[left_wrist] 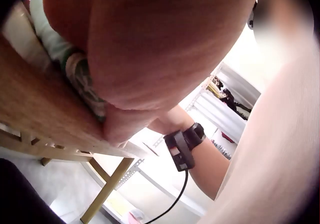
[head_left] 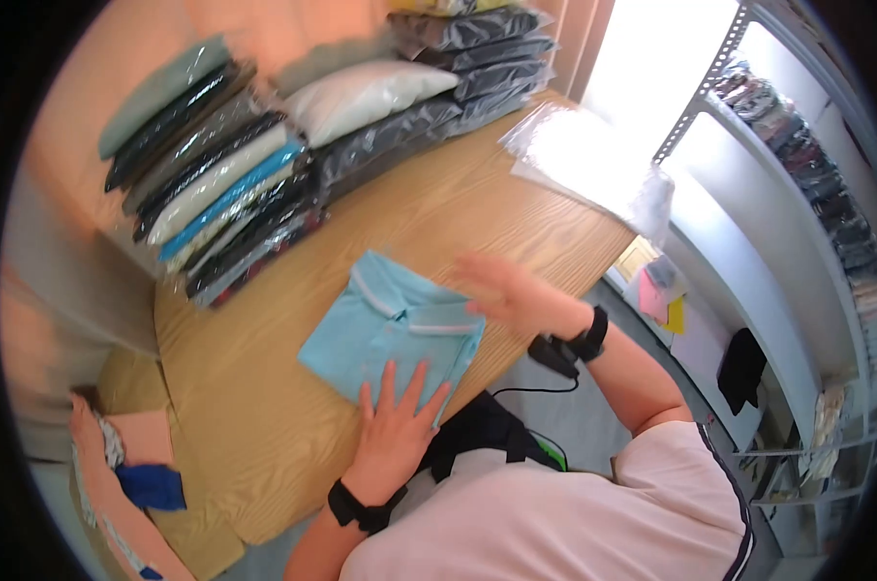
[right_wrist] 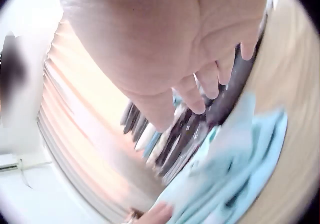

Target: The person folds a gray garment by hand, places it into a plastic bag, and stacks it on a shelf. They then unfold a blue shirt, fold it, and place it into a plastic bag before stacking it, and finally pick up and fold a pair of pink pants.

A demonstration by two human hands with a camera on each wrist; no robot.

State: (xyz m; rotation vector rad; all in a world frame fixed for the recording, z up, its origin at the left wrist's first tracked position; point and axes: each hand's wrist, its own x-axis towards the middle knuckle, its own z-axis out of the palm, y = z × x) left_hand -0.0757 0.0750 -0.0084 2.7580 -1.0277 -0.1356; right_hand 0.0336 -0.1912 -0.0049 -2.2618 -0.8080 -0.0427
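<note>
A light blue polo shirt (head_left: pixel 361 334), folded into a rough rectangle with its white-trimmed collar uppermost, lies on the wooden table. My left hand (head_left: pixel 400 426) rests on the shirt's near edge, its fingers spread. Just past the collar's right side is my right hand (head_left: pixel 516 290), blurred, its fingers extended and nothing held in it. In the right wrist view the right palm and straight fingers (right_wrist: pixel 187 91) show above the blue shirt (right_wrist: pixel 225 169). The left hand (left_wrist: pixel 150 49) fills much of the left wrist view, its fingertips hidden there.
Bagged garments (head_left: pixel 235 184) stand stacked along the table's back left, and more dark packs (head_left: pixel 487 63) pile at the back. Clear plastic bags (head_left: pixel 584 160) lie at the far right corner. A metal shelf (head_left: pixel 748 165) with clothes rises on the right. The wooden table (head_left: pixel 254 416) ends close to the body.
</note>
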